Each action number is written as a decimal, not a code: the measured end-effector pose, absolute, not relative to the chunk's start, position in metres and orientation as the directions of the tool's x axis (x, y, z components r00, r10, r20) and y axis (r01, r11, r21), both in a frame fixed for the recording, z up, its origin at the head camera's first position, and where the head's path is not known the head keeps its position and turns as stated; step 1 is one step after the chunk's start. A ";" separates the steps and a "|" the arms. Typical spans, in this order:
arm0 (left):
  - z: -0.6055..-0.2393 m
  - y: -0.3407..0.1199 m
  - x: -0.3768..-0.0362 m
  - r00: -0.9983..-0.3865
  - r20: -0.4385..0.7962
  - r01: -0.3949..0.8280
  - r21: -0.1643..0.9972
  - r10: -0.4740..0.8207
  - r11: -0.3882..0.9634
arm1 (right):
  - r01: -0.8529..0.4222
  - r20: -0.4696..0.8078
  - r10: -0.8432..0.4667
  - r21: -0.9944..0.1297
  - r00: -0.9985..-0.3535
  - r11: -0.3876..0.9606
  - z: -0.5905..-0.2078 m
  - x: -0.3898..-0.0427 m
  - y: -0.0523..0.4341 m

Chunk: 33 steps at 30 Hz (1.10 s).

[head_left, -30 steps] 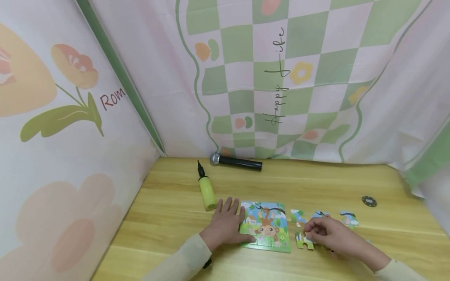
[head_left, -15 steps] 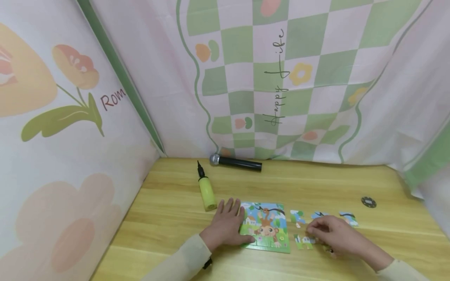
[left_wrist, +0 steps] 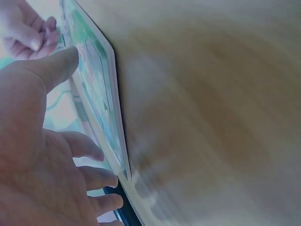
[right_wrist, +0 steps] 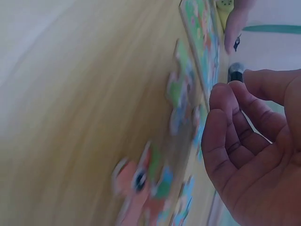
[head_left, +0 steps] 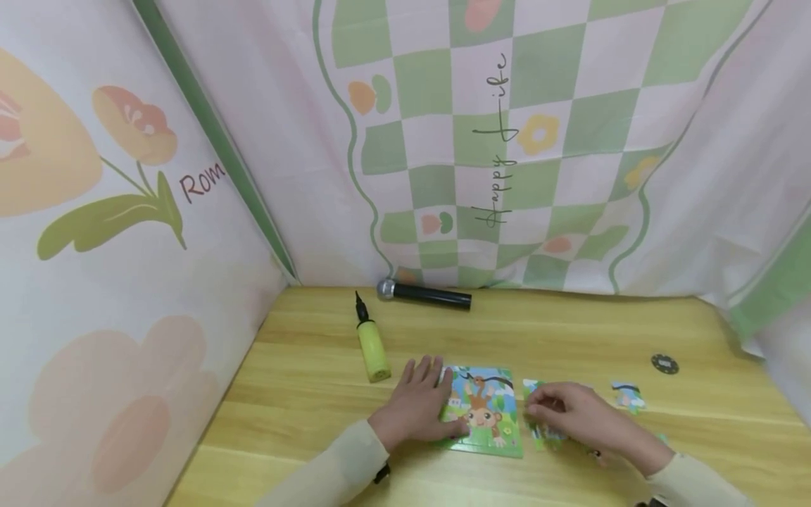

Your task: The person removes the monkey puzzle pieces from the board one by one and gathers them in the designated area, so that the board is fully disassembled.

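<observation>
A monkey picture puzzle board (head_left: pixel 491 412) lies on the wooden table (head_left: pixel 570 331). My left hand (head_left: pixel 423 401) presses flat on the board's left part, fingers straight, thumb across the picture (left_wrist: pixel 96 89). My right hand (head_left: pixel 560 412) hovers just right of the board over loose puzzle pieces (head_left: pixel 543 431). Its fingers are loosely curled, and the right wrist view shows nothing between the fingers (right_wrist: pixel 221 122) and thumb. Several loose pieces (right_wrist: pixel 181 94) lie blurred beneath that hand. One more piece (head_left: pixel 627 396) sits further right.
A yellow hand pump (head_left: pixel 372 345) lies left of the board, close to my left fingertips. A black microphone (head_left: pixel 424 294) rests at the back by the curtain. A small black disc (head_left: pixel 664 364) sits at the right. Patterned cloth walls close in on the left and back.
My right hand let go of the lower loose piece and moved left toward the board's right edge. My left hand slid a little right, further onto the board.
</observation>
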State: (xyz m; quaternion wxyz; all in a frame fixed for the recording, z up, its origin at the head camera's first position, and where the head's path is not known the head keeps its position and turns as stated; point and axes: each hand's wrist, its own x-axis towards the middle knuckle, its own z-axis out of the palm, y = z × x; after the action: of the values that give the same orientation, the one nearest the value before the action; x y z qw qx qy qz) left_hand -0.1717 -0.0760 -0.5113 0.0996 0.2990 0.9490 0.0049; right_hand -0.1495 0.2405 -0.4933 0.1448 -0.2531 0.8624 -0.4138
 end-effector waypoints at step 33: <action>-0.518 -0.065 -0.174 -0.790 -0.212 0.588 0.006 0.575 0.809 | -0.493 -0.019 -0.654 -0.641 -0.756 0.589 -0.492 -0.156 0.182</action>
State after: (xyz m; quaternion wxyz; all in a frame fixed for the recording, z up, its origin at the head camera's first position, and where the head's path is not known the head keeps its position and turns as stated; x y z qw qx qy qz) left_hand -0.1743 -0.0648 -0.5176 0.1021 0.3074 0.9456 -0.0303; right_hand -0.1564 0.1818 -0.4916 0.1273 -0.3249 0.8821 -0.3165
